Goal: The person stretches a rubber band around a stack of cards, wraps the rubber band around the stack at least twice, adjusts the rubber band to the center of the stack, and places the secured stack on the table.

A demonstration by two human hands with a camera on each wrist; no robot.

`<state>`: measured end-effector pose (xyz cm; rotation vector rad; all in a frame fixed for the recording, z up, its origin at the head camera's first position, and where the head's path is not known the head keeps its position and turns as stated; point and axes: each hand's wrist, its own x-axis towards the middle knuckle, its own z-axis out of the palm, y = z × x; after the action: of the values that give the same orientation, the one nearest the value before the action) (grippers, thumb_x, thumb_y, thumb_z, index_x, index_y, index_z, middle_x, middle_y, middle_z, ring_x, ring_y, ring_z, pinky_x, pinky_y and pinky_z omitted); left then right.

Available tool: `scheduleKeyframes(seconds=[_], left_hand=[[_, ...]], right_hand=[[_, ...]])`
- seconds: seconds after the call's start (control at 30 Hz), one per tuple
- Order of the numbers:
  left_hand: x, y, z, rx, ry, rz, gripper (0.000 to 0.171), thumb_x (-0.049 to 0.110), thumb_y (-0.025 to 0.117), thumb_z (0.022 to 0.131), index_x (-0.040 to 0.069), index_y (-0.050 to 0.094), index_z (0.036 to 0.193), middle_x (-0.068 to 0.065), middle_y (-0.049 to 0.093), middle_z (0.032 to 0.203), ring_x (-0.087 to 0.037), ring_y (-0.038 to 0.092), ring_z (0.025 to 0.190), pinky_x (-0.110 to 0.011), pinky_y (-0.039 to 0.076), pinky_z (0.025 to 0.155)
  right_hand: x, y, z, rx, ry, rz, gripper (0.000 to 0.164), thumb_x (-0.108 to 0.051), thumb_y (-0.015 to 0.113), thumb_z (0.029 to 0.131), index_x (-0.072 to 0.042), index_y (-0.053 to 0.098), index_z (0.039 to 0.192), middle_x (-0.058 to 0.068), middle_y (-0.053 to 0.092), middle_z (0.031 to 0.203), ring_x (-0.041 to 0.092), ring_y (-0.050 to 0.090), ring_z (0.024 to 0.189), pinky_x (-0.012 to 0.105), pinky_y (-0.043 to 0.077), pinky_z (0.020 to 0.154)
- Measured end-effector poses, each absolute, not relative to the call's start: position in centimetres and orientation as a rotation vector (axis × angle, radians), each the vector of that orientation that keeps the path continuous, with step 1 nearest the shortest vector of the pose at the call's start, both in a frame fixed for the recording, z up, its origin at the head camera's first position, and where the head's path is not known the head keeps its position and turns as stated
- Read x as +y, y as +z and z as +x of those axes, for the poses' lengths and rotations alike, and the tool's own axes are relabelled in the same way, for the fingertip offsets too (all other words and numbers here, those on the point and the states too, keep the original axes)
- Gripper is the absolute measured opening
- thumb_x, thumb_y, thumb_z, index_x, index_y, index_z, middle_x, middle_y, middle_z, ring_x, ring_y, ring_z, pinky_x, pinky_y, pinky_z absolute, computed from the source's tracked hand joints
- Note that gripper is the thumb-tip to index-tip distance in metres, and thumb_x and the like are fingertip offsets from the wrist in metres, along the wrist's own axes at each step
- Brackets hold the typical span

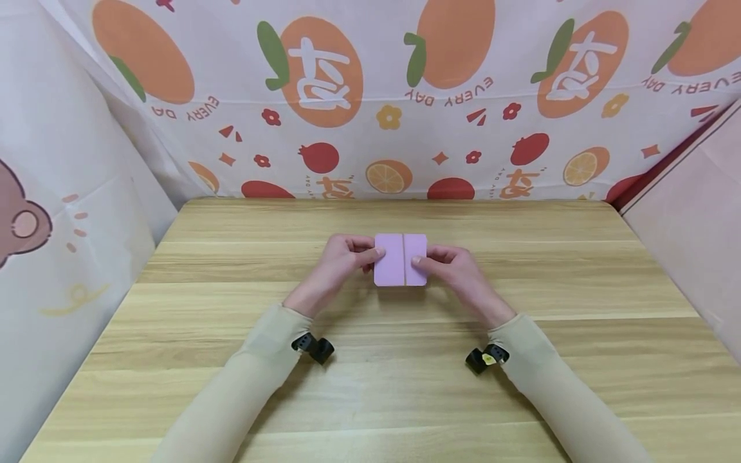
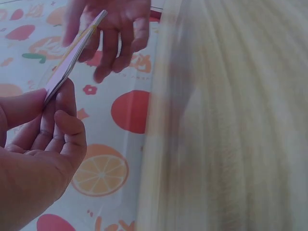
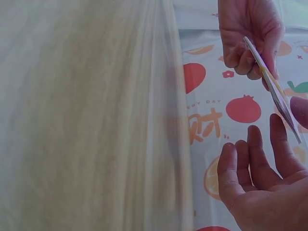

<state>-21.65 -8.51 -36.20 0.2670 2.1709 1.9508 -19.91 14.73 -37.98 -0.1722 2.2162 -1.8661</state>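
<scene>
A thin stack of pink cards point(image 1: 389, 273) with rounded corners is held up in both hands over the table. A narrow tan rubber band point(image 1: 404, 257) runs down its face, slightly right of the middle. My left hand point(image 1: 346, 254) pinches the left edge, thumb in front and fingers behind. At the right edge, my right hand point(image 1: 454, 262) has its thumb on the face and its index finger at the back. Both wrist views show the stack point(image 2: 72, 57) edge-on as several thin layers. The other right fingers point(image 3: 255, 149) spread away from it.
Beneath the hands is a wood-grain table point(image 1: 370, 386). A white curtain point(image 1: 370, 122) printed with fruit hangs along its back edge, and another pale curtain point(image 1: 75, 154) hangs at the left. A pale pink panel point(image 1: 695, 199) stands at the right.
</scene>
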Motion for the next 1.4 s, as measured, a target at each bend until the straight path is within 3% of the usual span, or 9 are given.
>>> scheduleKeyframes(seconds=[0.37,0.57,0.77,1.1,1.4], left_hand=[[-9.5,-35.9,-21.8,2.180,1.995,0.226,0.011,0.008,0.068,0.091,-0.003,0.069,0.091,-0.003,0.059,0.073,-0.017,0.052,0.069,-0.027,0.045,0.068],[-9.7,-35.6,-21.7,2.173,1.997,0.230,0.012,0.008,0.069,0.091,-0.004,0.067,0.090,-0.004,0.057,0.072,-0.018,0.051,0.069,-0.028,0.044,0.070],[-9.6,-35.5,-21.6,2.164,2.017,0.199,0.012,0.008,0.070,0.091,-0.003,0.070,0.094,-0.005,0.058,0.074,-0.019,0.052,0.072,-0.031,0.044,0.073],[-8.8,-35.5,-21.3,2.175,2.081,0.115,0.017,0.007,0.069,0.091,-0.007,0.071,0.099,-0.002,0.064,0.075,-0.017,0.056,0.072,-0.032,0.047,0.072],[-8.5,-35.5,-21.8,2.143,2.160,0.073,0.015,0.003,0.069,0.090,-0.010,0.070,0.099,0.000,0.064,0.073,-0.011,0.056,0.066,-0.025,0.048,0.064]], right_hand=[[13.6,-38.9,-19.2,2.213,-1.855,-0.241,0.028,-0.025,0.074,0.088,-0.004,0.073,0.107,0.005,0.071,0.100,0.018,0.059,0.096,0.037,0.045,0.090],[13.0,-38.9,-18.9,2.190,-1.861,-0.242,0.032,-0.022,0.074,0.088,-0.002,0.072,0.113,0.005,0.072,0.104,0.016,0.059,0.097,0.033,0.046,0.089],[12.7,-39.0,-18.6,2.191,-1.854,-0.177,0.034,-0.022,0.073,0.089,-0.001,0.071,0.115,0.007,0.071,0.104,0.017,0.057,0.093,0.037,0.047,0.088],[12.0,-39.1,-18.3,2.121,-1.961,-0.051,0.026,-0.018,0.075,0.087,0.005,0.072,0.099,0.009,0.068,0.086,0.019,0.056,0.083,0.034,0.048,0.078],[11.5,-38.9,-18.5,2.055,-2.003,0.052,0.030,-0.018,0.074,0.087,0.007,0.071,0.104,0.016,0.069,0.101,0.019,0.060,0.087,0.034,0.048,0.082]])
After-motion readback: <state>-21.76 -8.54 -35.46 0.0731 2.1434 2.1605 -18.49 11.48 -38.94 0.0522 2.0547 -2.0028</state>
